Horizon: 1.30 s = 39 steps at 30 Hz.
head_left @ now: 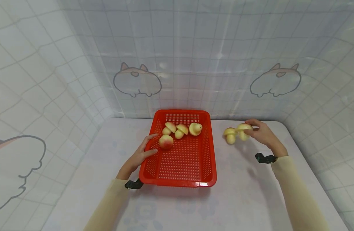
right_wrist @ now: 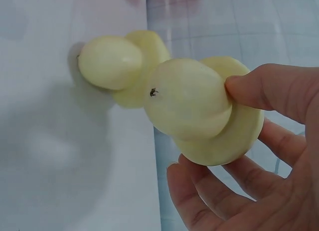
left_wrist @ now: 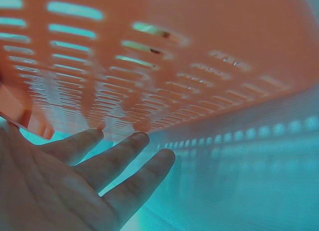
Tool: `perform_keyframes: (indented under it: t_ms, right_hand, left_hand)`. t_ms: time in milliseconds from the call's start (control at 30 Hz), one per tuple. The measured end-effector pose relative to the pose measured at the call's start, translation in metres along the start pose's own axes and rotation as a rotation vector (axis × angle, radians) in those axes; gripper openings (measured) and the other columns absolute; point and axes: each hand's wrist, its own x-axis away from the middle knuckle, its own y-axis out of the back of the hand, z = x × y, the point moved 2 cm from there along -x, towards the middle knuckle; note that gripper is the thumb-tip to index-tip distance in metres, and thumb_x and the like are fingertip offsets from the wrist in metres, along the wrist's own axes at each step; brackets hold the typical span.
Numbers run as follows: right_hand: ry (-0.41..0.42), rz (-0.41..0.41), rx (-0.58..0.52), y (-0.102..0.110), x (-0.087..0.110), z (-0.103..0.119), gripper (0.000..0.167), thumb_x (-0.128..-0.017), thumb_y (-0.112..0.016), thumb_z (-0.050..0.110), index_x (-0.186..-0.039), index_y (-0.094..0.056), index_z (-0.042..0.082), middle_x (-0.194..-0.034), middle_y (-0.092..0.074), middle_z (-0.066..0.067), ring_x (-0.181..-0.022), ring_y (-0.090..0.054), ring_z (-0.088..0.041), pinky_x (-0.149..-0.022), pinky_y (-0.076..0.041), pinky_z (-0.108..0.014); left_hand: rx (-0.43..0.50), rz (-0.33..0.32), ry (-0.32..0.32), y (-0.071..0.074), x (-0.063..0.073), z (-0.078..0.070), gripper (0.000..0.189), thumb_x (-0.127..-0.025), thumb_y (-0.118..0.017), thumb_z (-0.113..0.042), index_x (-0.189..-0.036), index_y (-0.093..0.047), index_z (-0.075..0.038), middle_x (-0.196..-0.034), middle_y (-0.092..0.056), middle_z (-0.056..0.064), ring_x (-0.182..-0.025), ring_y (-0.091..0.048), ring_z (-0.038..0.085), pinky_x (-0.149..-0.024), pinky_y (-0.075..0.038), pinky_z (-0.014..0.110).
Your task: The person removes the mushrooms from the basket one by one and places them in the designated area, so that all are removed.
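Observation:
My left hand (head_left: 139, 156) holds the left side of a red plastic basket (head_left: 178, 183). Its thumb and a finger reach over the rim, while three other fingers (left_wrist: 117, 153) lie along the outside of the slotted wall in the left wrist view. Between thumb and fingers, my right hand (head_left: 262, 132) pinches a pale yellow toy mushroom (right_wrist: 189, 99) by its cap, stem toward the right wrist camera. A second toy mushroom (head_left: 230, 135) sits on the table just left of it, and the two overlap in the right wrist view.
Inside the basket, toward the back, lie toy mushrooms (head_left: 181, 131) with yellow stems and reddish caps, plus a round red-and-yellow piece (head_left: 166, 142). The white table (head_left: 237, 195) ends at a tile-patterned sheet (head_left: 191, 86) behind, with similar sheeting on both sides.

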Motion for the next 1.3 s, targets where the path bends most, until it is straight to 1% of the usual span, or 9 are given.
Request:
perform_keyframes:
  t_ms: [133,267,433,700,833,967,1067,1200,1300]
  right_hand:
    - [-0.003,-0.010,0.004,0.000,-0.001,-0.006,0.060,-0.103,-0.062,0.026,-0.150,-0.043,-0.005,-0.151,-0.045,-0.030,-0.130,-0.053,-0.054,-0.099,-0.052,-0.053]
    - [-0.017,-0.001,0.012,-0.002,-0.002,-0.013,0.061,-0.104,-0.061,0.027,-0.152,-0.040,-0.005,-0.152,-0.042,-0.032,-0.132,-0.050,-0.054,-0.103,-0.050,-0.058]
    - [-0.032,0.002,0.020,-0.005,-0.003,-0.023,0.062,-0.104,-0.060,0.028,-0.152,-0.040,-0.006,-0.152,-0.043,-0.032,-0.133,-0.048,-0.053,-0.103,-0.050,-0.058]
    - [-0.066,0.017,0.041,-0.009,-0.005,-0.036,0.061,-0.104,-0.060,0.029,-0.152,-0.041,-0.004,-0.152,-0.043,-0.032,-0.134,-0.047,-0.054,-0.105,-0.048,-0.060]
    - [-0.054,0.012,0.050,-0.011,-0.006,-0.039,0.059,-0.103,-0.061,0.026,-0.150,-0.042,-0.005,-0.150,-0.043,-0.034,-0.133,-0.047,-0.056,-0.104,-0.048,-0.060]
    - [-0.024,0.007,0.066,-0.013,-0.009,-0.040,0.057,-0.102,-0.062,0.022,-0.148,-0.044,-0.007,-0.147,-0.045,-0.035,-0.131,-0.048,-0.057,-0.104,-0.048,-0.060]
    - [-0.009,0.009,0.080,-0.014,-0.010,-0.039,0.056,-0.101,-0.063,0.019,-0.146,-0.045,-0.009,-0.145,-0.047,-0.036,-0.130,-0.049,-0.057,-0.105,-0.048,-0.061]
    - [-0.004,0.010,0.093,-0.014,-0.011,-0.038,0.055,-0.100,-0.064,0.017,-0.144,-0.046,-0.010,-0.143,-0.048,-0.037,-0.129,-0.050,-0.057,-0.105,-0.047,-0.061]
    - [-0.007,0.013,0.099,-0.015,-0.012,-0.040,0.055,-0.101,-0.064,0.017,-0.144,-0.046,-0.010,-0.143,-0.047,-0.038,-0.129,-0.049,-0.057,-0.105,-0.047,-0.062]
  left_hand:
    - [0.000,0.000,-0.011,0.000,0.000,0.002,0.064,-0.103,-0.054,-0.012,-0.159,-0.023,-0.019,-0.155,-0.032,0.024,-0.120,-0.056,0.053,-0.092,-0.057,0.059]
    - [-0.015,0.000,-0.029,0.000,-0.001,0.004,0.064,-0.104,-0.053,-0.011,-0.160,-0.024,-0.019,-0.156,-0.031,0.023,-0.122,-0.054,0.051,-0.095,-0.057,0.057]
    - [-0.029,-0.004,-0.045,0.001,-0.001,0.007,0.062,-0.104,-0.053,-0.012,-0.159,-0.026,-0.019,-0.157,-0.030,0.022,-0.124,-0.052,0.050,-0.096,-0.056,0.055]
    - [-0.029,-0.006,-0.044,0.000,-0.001,0.010,0.062,-0.104,-0.054,-0.013,-0.159,-0.025,-0.020,-0.156,-0.031,0.022,-0.123,-0.053,0.050,-0.094,-0.058,0.054]
    - [-0.030,-0.006,-0.045,0.000,-0.001,0.010,0.063,-0.104,-0.055,-0.014,-0.159,-0.025,-0.021,-0.156,-0.032,0.022,-0.124,-0.052,0.049,-0.094,-0.058,0.053]
    - [-0.032,-0.008,-0.046,0.000,-0.001,0.011,0.063,-0.104,-0.055,-0.013,-0.159,-0.026,-0.021,-0.155,-0.033,0.022,-0.124,-0.053,0.049,-0.095,-0.058,0.053]
    - [-0.028,-0.007,-0.046,0.000,-0.001,0.011,0.063,-0.104,-0.055,-0.012,-0.159,-0.025,-0.020,-0.155,-0.033,0.023,-0.123,-0.053,0.049,-0.094,-0.058,0.053]
    - [-0.021,-0.006,-0.037,0.000,-0.002,0.012,0.063,-0.104,-0.054,-0.012,-0.159,-0.024,-0.020,-0.155,-0.033,0.023,-0.123,-0.053,0.049,-0.095,-0.058,0.054]
    - [-0.018,-0.008,-0.031,0.000,-0.002,0.013,0.063,-0.104,-0.054,-0.011,-0.159,-0.025,-0.022,-0.155,-0.033,0.022,-0.124,-0.053,0.049,-0.095,-0.058,0.053]
